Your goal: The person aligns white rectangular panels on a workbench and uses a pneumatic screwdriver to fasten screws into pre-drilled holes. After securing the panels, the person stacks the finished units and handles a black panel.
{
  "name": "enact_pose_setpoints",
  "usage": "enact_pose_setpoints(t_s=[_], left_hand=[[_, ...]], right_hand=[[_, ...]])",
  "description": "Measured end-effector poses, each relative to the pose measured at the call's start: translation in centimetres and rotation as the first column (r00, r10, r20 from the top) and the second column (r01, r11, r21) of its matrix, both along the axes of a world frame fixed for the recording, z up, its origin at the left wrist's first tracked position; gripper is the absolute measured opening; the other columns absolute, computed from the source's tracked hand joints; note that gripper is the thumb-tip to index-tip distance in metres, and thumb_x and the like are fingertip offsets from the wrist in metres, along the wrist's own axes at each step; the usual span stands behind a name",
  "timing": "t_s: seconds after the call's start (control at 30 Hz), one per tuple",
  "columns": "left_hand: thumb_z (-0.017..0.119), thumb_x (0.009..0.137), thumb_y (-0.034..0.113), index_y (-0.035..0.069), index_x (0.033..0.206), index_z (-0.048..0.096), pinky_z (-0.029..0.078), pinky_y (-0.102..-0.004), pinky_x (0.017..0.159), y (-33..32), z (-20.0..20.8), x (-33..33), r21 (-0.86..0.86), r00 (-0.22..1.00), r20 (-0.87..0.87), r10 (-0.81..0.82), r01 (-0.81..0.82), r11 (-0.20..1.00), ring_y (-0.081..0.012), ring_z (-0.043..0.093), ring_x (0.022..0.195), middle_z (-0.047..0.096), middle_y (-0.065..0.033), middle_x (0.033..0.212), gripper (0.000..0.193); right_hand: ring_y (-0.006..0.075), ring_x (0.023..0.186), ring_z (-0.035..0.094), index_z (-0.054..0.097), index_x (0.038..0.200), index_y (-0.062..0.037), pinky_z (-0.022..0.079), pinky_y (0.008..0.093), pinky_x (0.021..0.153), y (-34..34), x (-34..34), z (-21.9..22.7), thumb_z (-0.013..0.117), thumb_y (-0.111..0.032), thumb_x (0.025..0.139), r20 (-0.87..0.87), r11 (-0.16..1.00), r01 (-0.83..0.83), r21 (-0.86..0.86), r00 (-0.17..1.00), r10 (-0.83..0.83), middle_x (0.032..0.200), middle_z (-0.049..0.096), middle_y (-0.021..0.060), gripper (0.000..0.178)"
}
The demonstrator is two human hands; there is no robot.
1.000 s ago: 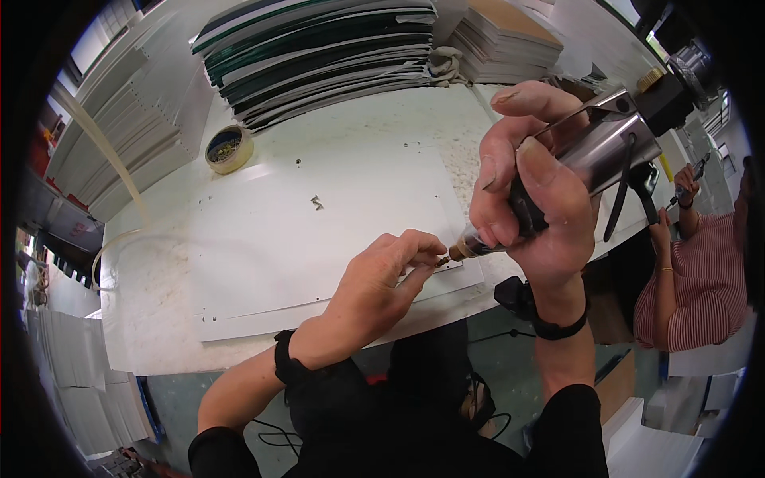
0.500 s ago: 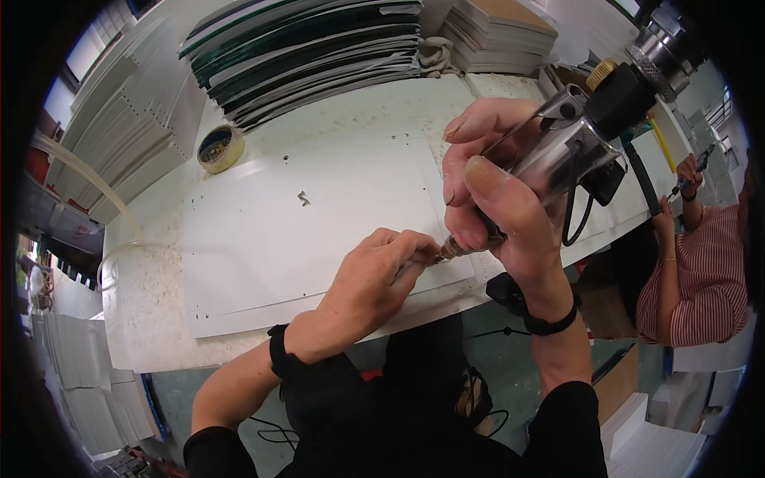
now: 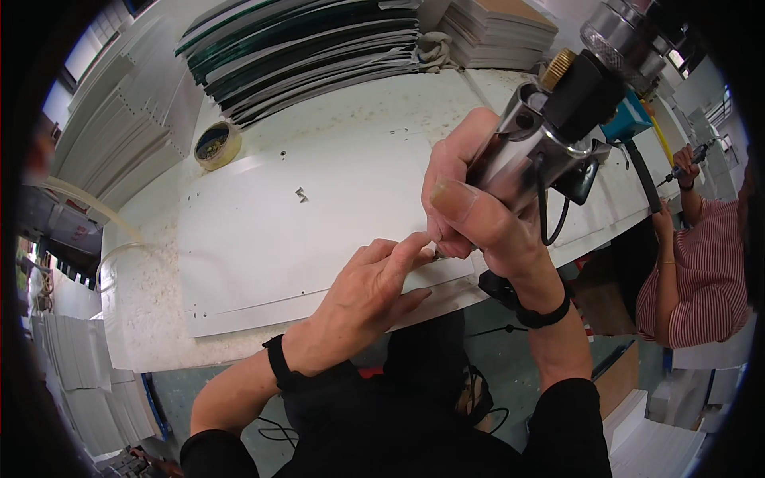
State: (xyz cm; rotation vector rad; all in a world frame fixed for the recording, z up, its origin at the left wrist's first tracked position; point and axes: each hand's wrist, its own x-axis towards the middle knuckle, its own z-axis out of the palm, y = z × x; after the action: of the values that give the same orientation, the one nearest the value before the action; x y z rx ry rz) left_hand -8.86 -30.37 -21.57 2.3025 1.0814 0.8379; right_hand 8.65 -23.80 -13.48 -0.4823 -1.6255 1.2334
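Right hand [image 3: 496, 213] hides the tip of the power tool [image 3: 504, 165]

It grips the tool over the white panel's [image 3: 255, 247] near right corner; the left hand [image 3: 360, 288], thumb and forefinger parted, is just beside. A tub [image 3: 229, 154] and stacked sheets [image 3: 311, 60] stand beyond.

Dressed in a black top [image 3: 382, 430] with sleeves [image 3: 213, 456] leaving both forearms [image 3: 239, 390] bare, plus a black left wristband [image 3: 276, 362] and a black right wristband [image 3: 548, 316] carrying a chunky block [image 3: 498, 288].

no text, label, number or sign can be read here.
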Motion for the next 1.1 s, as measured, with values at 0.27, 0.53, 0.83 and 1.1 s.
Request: enact_pose_setpoints(t_s=[0.27, 0.53, 0.83, 1.1], left_hand=[[0.078, 0.084, 0.007, 0.005, 0.146, 0.039, 0.050, -0.0419, 0.095, -0.1, 0.1, 0.0, 0.010, 1.000, 0.011, 0.028, -0.028, 1.000, -0.0342, 0.061, 0.106, 0.070, -0.0113, 0.121, 0.073], [0.076, 0.088, 0.007, 0.005, 0.132, 0.053, 0.054, -0.0400, 0.087, -0.2, 1.9, -2.7, 0.050, 0.997, 0.031, 0.071, -0.073, 0.996, -0.0323, 0.064, 0.105, 0.069, -0.0141, 0.113, 0.050], [0.071, 0.092, 0.007, 0.005, 0.113, 0.065, 0.054, -0.0407, 0.082, 3.1, 2.3, -10.6, 0.119, 0.883, -0.190, 0.429, -0.413, 0.903, -0.0315, 0.066, 0.092, 0.067, -0.0128, 0.098, 0.022], [0.069, 0.094, 0.006, -0.002, 0.100, 0.061, 0.054, -0.0401, 0.077, 4.1, 1.8, -9.9, 0.256, 0.858, -0.299, 0.417, -0.348, 0.902, -0.0344, 0.067, 0.087, 0.067, -0.0157, 0.094, 0.013]], right_hand=[[0.0080, 0.046, 0.045, 0.048, 0.094, -0.0072, 0.035, 0.0231, 0.039, 0.0, 0.5, -1.2, 0.073, -0.023, 0.093, -0.035, 0.995, -0.099, 0.013, 0.994, 0.100, 0.068, 0.056, 0.0093, 0.030], [0.0074, 0.049, 0.053, 0.060, 0.103, 0.0007, 0.042, 0.0228, 0.045, -0.1, 0.4, 2.0, 0.067, -0.012, 0.094, -0.158, 0.992, -0.082, -0.097, 0.985, 0.066, 0.076, 0.064, 0.0107, 0.017], [0.0090, 0.041, 0.043, 0.048, 0.114, -0.0018, 0.042, 0.0250, 0.038, 0.4, 0.4, 3.7, 0.060, -0.026, 0.101, -0.121, 0.996, -0.010, 0.091, 0.992, 0.021, 0.081, 0.056, 0.0107, 0.030], [0.0178, 0.066, 0.062, 0.051, 0.124, -0.0018, 0.047, 0.0269, 0.046, 2.4, 2.1, 3.7, 0.045, -0.026, 0.110, -0.234, 0.969, 0.031, 0.246, 0.972, 0.028, 0.085, 0.059, 0.0078, 0.029]])
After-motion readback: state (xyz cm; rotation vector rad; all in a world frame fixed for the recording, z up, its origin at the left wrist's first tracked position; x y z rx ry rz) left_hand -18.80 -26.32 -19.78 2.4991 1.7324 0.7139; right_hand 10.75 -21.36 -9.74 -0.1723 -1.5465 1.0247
